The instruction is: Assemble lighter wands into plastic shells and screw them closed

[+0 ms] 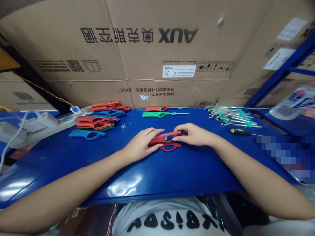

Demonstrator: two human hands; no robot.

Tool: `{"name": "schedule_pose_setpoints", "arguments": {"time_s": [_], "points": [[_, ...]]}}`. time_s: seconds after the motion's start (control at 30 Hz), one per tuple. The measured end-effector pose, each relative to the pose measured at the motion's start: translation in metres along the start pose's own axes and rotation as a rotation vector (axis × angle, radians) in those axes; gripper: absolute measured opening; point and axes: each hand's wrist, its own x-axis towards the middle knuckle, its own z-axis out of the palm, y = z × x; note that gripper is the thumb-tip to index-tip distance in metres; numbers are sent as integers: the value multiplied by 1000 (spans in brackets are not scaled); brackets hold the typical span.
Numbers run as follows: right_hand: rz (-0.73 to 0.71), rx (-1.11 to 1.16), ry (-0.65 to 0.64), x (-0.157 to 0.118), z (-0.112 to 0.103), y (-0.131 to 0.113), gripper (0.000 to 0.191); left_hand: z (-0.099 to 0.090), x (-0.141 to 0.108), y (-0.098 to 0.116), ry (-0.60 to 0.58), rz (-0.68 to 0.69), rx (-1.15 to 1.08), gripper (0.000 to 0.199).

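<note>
Fingers point(153, 133) of the left hand point(136, 147) clamped on a smooth red plastic handle point(160, 139), around the middle of the worktop point(194, 177). Fingers of the right hand point(194, 135) bent round its narrow front end, touching, but can't tell if actually gripping. Turquoise trigger point(167, 138) in the handle's loop. Second red piece point(177, 145), loop-shaped too, on the near side. Shiny blue surface underneath, loads of glare. Just beyond, side by side: a red wand point(152, 109) and a green wand point(150, 114), both with thin metal tubes. Over left, scattered tiny pins point(124, 127), then a heap of handles point(98, 119) in red, orange, blue, next to a white power strip point(49, 130). Over right, a messy pile of metal rods point(231, 116) with turquoise bits, plus a yellow-and-black screwdriver point(238, 132). Further right, a clear plastic pack point(292, 102), blue and pink print, contents too unclear to call. Behind everything, big creased brown cardboard point(137, 62), upside-down AUX and 奥克斯空调 in black, plus a white label point(178, 71) with a 25.
</note>
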Motion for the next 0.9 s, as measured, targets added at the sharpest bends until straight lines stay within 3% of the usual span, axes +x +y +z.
{"name": "schedule_pose_setpoints", "arguments": {"time_s": [0.17, 0.37, 0.57, 0.73, 0.8, 0.9], "points": [[-30, 96, -61, -2, 3, -6, 34, 1, -1, 1, 44, 95, 124, 36], [-22, 197, -89, -5, -3, -11, 31, 0, 0, 1, 69, 96, -193, 30], [-49, -27, -38, -2, -4, -6, 38, 5, 2, -4, 208, -62, -453, 29], [-62, -94, -10, -1, -5, -2, 38, -1, 5, -12, 442, -204, -738, 20], [-77, -107, 22, -1, -5, 0, 35, -6, 5, -14, 453, -226, -665, 23], [-110, -113, 50, -1, -3, -1, 33, -9, 4, -13, 293, -158, -389, 28]]}}
